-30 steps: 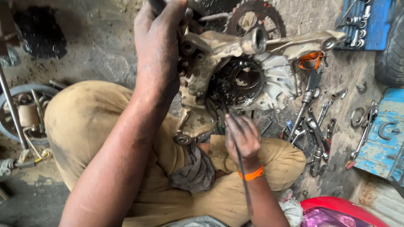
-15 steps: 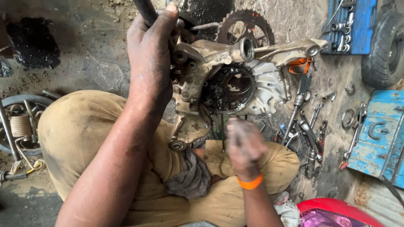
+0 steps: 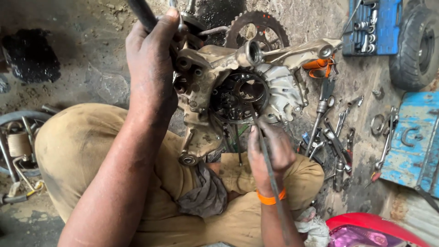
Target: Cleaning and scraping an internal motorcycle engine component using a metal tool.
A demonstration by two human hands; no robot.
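Engine casing [image 3: 219,91] stands between hands: left hand [image 3: 151,68] grip clamped on it, right hand [image 3: 267,153] clamped on rod [image 3: 263,151].

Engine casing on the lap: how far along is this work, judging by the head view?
Done: the engine casing lies open, its round inner assembly exposed. In hand: the left hand steadies the casing while the right hand pokes a thin rod into that assembly. Left: the assembly is not yet out; wrenches lie unused alongside.

The light is soft daylight, even, with no hard shadows. The far left corner is darker. The center is sharp; the edges bend slightly and the near corners are a little blurred.
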